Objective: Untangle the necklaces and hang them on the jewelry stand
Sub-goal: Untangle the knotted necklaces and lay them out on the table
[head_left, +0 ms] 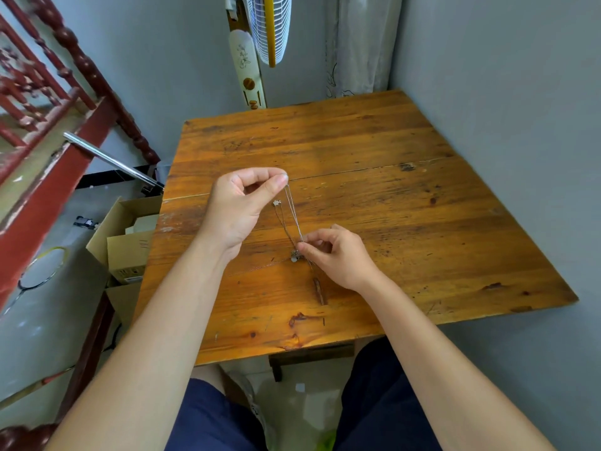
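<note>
Table (390, 206): a worn wooden top is filling the middle of the view and is sitting in the corner formed by two grey walls.
Railing (48, 92): dark red turned posts are running along the left side, well apart from the work.
Fan (270, 27): a white standing fan with a yellow trim is standing behind the table's far edge.
Cardboard boxes (130, 242): open boxes are sitting on the floor just beside the table's left edge.
Left hand (242, 209): it is hovering raised above the table, with thumb and forefinger pinching the top of the chains and the other fingers curling loosely.
Right hand (335, 255): it is sitting lower and nearer the person, close to the tabletop, with fingertips pinching the chains just above the knot.
Hands together: they are working apart, joined only by the taut strands running between them.
Necklaces (292, 216): thin silvery chains are stretching in a slant from the left pinch down to the right pinch; one fine strand is trailing leftward across the wood.
Knot (295, 255): a small tangled cluster with pendants is resting on the table right at the right fingertips.
Charm (277, 202): a tiny pale piece is dangling beside the left palm.
</note>
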Tool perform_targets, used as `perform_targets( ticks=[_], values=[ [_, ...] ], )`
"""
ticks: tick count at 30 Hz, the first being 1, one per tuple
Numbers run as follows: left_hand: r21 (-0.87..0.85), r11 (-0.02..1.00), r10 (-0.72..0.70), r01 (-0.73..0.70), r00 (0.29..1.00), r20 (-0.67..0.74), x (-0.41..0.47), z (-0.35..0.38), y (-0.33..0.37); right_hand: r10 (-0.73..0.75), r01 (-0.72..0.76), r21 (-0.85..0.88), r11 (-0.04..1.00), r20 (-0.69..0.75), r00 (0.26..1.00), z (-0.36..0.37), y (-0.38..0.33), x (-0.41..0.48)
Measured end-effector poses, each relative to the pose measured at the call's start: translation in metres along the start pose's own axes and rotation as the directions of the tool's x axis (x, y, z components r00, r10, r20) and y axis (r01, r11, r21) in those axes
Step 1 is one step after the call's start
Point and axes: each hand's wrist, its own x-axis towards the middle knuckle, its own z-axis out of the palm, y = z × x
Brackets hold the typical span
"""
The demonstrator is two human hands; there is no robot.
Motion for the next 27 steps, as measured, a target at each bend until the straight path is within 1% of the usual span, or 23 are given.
perform_targets(
  ticks=[7,11,16,19,23,25,27],
  values=[
    [-0.052,0.997,0.061,-0.065,0.996,-0.069,0.001,-0.005,0.025,-0.021,0.028,-0.097,0.995,0.069,0.997,-0.004,-0.007,-0.008],
    [-0.137,0.989,0.046,-0.06,0.993,-0.107,0.003,-0.009,0.036,-0.027,0.039,-0.159,0.986,0.077,0.997,-0.005,-0.004,-0.015],
    [-0.244,0.964,0.077,-0.107,0.989,-0.13,0.005,-0.015,0.053,-0.072,0.086,-0.245,0.966,0.064,0.995,-0.003,-0.007,-0.022],
    [-0.225,0.966,0.099,-0.128,0.986,-0.134,0.006,-0.019,0.06,-0.08,0.094,-0.251,0.963,0.065,0.995,-0.005,-0.01,-0.026],
    [-0.202,0.97,0.108,-0.134,0.985,-0.133,0.004,-0.021,0.065,-0.02,0.025,-0.18,0.983,0.032,0.999,-0.007,-0.016,-0.026],
    [-0.204,0.97,0.105,-0.131,0.986,-0.132,0.003,-0.021,0.065,0.002,-0.002,-0.061,0.998,0.002,1.0,-0.007,-0.023,-0.022],
    [-0.205,0.971,0.102,-0.127,0.987,-0.127,0.001,-0.023,0.064,-0.006,0.01,0.132,0.991,-0.031,1.0,-0.007,-0.035,-0.019]
  ],
)
